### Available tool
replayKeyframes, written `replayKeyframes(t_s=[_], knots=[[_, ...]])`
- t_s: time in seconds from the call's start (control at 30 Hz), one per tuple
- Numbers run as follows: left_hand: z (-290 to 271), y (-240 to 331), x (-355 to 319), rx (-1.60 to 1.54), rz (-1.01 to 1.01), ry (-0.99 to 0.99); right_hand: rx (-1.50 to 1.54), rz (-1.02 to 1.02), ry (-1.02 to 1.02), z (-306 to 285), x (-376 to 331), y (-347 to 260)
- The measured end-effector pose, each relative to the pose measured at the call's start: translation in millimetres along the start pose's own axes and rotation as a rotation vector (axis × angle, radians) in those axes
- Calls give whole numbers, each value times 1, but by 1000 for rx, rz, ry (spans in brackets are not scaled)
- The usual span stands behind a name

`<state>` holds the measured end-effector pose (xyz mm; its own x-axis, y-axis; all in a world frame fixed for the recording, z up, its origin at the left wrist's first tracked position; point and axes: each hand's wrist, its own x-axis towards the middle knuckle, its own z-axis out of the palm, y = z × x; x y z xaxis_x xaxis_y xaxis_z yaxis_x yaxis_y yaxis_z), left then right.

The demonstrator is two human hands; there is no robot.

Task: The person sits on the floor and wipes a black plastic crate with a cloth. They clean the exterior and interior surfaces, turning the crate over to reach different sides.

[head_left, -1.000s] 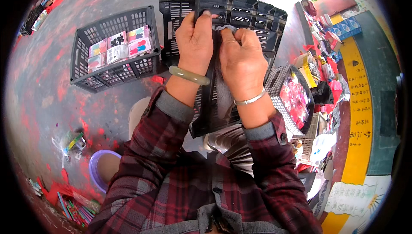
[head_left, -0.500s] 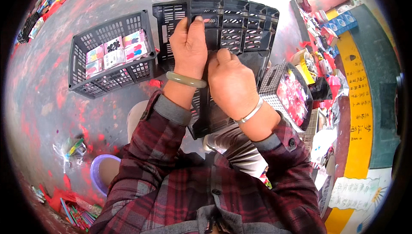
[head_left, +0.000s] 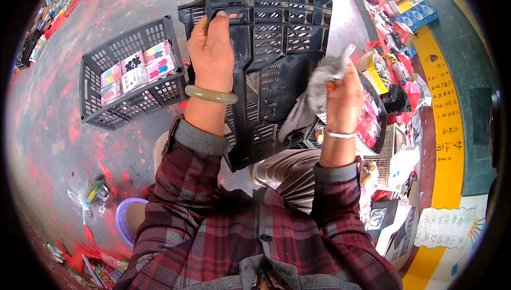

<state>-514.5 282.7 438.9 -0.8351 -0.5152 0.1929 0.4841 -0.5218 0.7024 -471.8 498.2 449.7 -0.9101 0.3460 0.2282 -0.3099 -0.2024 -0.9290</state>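
A black plastic crate (head_left: pixel 282 90) with slotted walls is tipped up in front of me, its ribbed side facing me. My left hand (head_left: pixel 212 56) grips its upper left part, thumb on the near face and the other fingers mostly hidden. Off the crate's right side, my right hand (head_left: pixel 345 101) is closed on a crumpled grey cloth (head_left: pixel 321 82). The cloth's lower end hangs down beside the crate's lower right part.
On the floor to the left stands another black crate (head_left: pixel 151 99) holding several colourful packets (head_left: pixel 133 66). A purple basin (head_left: pixel 123 221) and a clear plastic bag (head_left: pixel 85 198) lie nearer. Red items (head_left: pixel 370 119) fill a basket at right, beside piled goods along the wall.
My right hand has moved right, away from the crate's face, and the grey cloth in it now shows. The crate and my left hand have shifted slightly left and up.
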Motion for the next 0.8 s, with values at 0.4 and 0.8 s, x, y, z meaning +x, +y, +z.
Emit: replayKeyframes(t_s=[0.4, 0.8], knots=[[-3, 1, 9, 1, -3, 38, -671, -590, -388, 59, -46, 57], [-1, 2, 3, -17, -69, 14, -203, -451, -228, 73, -4, -4]])
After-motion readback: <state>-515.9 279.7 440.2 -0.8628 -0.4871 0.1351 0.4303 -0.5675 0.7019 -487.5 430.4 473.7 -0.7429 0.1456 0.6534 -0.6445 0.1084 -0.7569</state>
